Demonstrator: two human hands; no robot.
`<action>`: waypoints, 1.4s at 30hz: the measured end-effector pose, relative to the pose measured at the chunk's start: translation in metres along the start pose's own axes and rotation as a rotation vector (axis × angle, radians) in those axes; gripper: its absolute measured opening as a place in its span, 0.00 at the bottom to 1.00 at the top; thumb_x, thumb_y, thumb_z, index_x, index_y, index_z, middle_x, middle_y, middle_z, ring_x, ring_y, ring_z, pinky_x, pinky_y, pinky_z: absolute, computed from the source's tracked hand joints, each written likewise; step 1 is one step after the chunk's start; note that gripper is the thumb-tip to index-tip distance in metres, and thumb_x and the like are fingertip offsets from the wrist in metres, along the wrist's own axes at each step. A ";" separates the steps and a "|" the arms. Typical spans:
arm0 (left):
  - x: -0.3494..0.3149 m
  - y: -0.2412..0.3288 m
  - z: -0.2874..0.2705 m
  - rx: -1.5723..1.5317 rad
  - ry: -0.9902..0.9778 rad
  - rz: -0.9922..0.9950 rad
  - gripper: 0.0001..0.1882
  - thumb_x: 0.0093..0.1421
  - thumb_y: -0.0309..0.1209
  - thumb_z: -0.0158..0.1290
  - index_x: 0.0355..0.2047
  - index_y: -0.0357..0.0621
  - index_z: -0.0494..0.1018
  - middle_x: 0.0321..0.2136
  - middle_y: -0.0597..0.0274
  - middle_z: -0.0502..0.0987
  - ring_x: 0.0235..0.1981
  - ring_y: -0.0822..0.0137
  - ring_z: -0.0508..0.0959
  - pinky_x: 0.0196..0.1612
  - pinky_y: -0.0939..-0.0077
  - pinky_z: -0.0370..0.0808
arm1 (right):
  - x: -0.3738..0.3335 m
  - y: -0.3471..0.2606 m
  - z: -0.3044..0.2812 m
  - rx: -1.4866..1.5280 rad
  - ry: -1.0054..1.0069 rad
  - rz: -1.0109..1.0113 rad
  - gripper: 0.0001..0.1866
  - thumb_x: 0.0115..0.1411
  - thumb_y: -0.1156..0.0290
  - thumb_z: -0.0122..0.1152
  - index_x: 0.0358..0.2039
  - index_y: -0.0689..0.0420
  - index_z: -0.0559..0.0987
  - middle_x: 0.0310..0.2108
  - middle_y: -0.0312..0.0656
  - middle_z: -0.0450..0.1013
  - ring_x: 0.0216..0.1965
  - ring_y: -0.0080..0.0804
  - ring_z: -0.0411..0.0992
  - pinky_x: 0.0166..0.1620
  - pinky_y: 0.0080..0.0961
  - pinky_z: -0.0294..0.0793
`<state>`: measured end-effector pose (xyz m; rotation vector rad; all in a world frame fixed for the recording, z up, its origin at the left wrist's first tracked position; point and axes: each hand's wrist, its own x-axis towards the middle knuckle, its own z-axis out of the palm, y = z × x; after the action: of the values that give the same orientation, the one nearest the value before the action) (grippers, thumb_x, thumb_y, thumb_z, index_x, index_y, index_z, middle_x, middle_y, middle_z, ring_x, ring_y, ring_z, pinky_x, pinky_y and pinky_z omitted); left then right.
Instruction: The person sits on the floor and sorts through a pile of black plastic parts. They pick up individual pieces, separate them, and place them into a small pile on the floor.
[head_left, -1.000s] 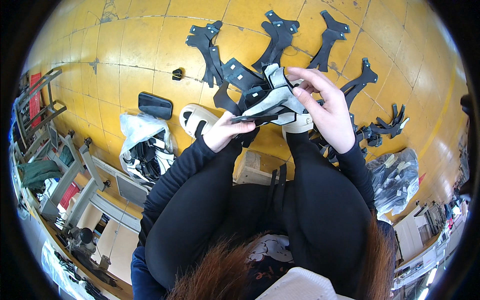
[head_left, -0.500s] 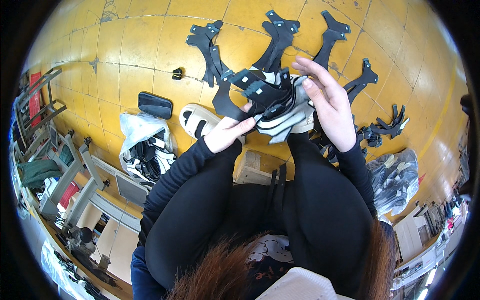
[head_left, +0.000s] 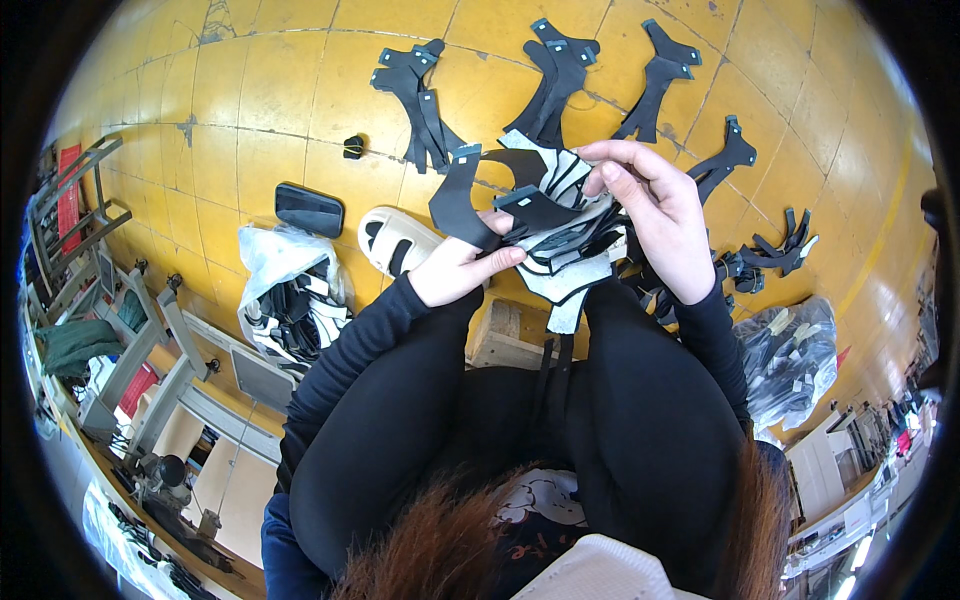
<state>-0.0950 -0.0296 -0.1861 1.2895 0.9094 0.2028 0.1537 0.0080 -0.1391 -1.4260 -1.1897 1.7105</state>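
Observation:
Between my knees is a bundle of black fabric pieces with pale grey undersides (head_left: 575, 235), fanned out in several layers. My left hand (head_left: 460, 262) grips the bundle's left side, thumb on top and fingers beneath. A curved black strip piece (head_left: 459, 200) with a small label at its tip sticks up beside that hand. At the upper right of the bundle, my right hand (head_left: 660, 215) has its thumb and forefinger bent together at the edge of the layers. What lies between those fingertips is partly hidden.
Piles of similar black pieces (head_left: 560, 75) lie on the yellow tiled floor (head_left: 270, 85) ahead. A clear bag of pieces (head_left: 290, 265) and a dark phone-like slab (head_left: 309, 210) are left, near a beige slipper (head_left: 392, 238). Another plastic bag (head_left: 790, 360) sits right.
The bundle has spread and turned, showing more grey undersides, and one corner now hangs lower between my knees. My right fingers have curled in toward its edge; my left hand keeps its hold.

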 end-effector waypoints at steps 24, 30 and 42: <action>0.005 0.006 0.005 0.564 0.005 0.231 0.20 0.48 0.26 0.59 0.44 0.48 0.74 0.43 0.55 0.73 0.47 0.54 0.73 0.55 0.59 0.64 | 0.005 0.006 0.003 -0.150 -0.253 0.041 0.08 0.55 0.77 0.58 0.37 0.63 0.78 0.33 0.38 0.75 0.40 0.26 0.72 0.48 0.24 0.68; 0.007 -0.009 0.005 0.428 0.110 0.275 0.21 0.49 0.30 0.60 0.46 0.46 0.72 0.43 0.49 0.74 0.48 0.48 0.71 0.50 0.58 0.66 | 0.001 0.002 -0.001 -0.293 -0.088 -0.290 0.09 0.56 0.78 0.57 0.39 0.63 0.77 0.41 0.43 0.73 0.45 0.33 0.71 0.49 0.26 0.68; -0.009 -0.029 -0.014 0.440 -0.013 0.039 0.16 0.54 0.33 0.55 0.42 0.41 0.73 0.36 0.50 0.76 0.38 0.51 0.75 0.43 0.62 0.70 | -0.025 -0.071 0.064 0.280 -0.154 -1.300 0.29 0.55 0.73 0.52 0.53 0.24 0.69 0.41 0.37 0.68 0.27 0.34 0.69 0.31 0.30 0.68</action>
<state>-0.1199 -0.0336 -0.2074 1.7133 0.9494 0.0224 0.0914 -0.0003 -0.0629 -0.1492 -1.3869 0.9489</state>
